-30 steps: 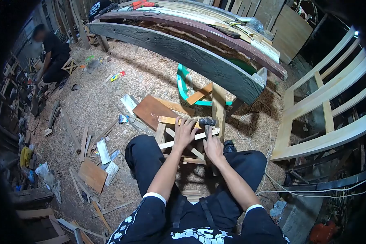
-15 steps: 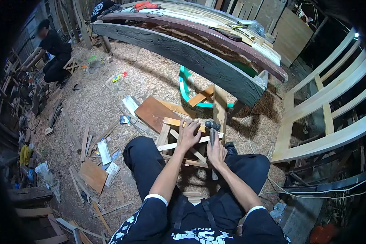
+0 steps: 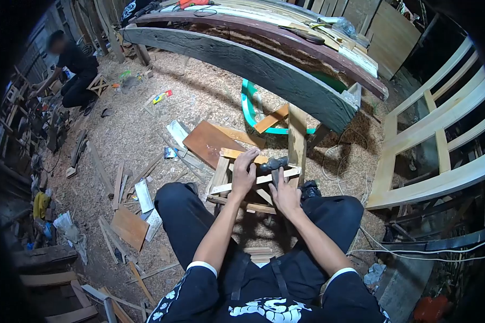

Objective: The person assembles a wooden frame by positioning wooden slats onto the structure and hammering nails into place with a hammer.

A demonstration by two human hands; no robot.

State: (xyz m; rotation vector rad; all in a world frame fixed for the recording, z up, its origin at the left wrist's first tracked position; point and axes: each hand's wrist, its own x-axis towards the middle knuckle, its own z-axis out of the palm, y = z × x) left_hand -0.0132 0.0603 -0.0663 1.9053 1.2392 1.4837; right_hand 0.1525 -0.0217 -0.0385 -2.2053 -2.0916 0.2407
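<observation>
My right hand point(image 3: 286, 196) is closed around the handle of a hammer point(image 3: 275, 163), its dark metal head just above a small wooden frame point(image 3: 219, 177) between my knees. The frame is built of pale slats with crossed pieces inside. Close to the left of the hammer head, my left hand point(image 3: 243, 173) has its fingers bent over the frame's yellowish top slat point(image 3: 231, 154), gripping it. Whether a nail is between those fingers is too small to tell. A brown board point(image 3: 206, 141) lies on the ground just beyond the frame.
A long bench point(image 3: 242, 60) with planks and tools stands ahead. At the right leans a large pale wooden frame point(image 3: 376, 185). Wood offcuts point(image 3: 129, 230) and shavings litter the ground at the left. Another person point(image 3: 76, 70) crouches at the far left. A green curved strip point(image 3: 248, 110) lies under the bench.
The hammer head has come down and left, from upright to lying nearly level beside my left hand. My left hand's spread fingers have drawn together. The view has shifted slightly.
</observation>
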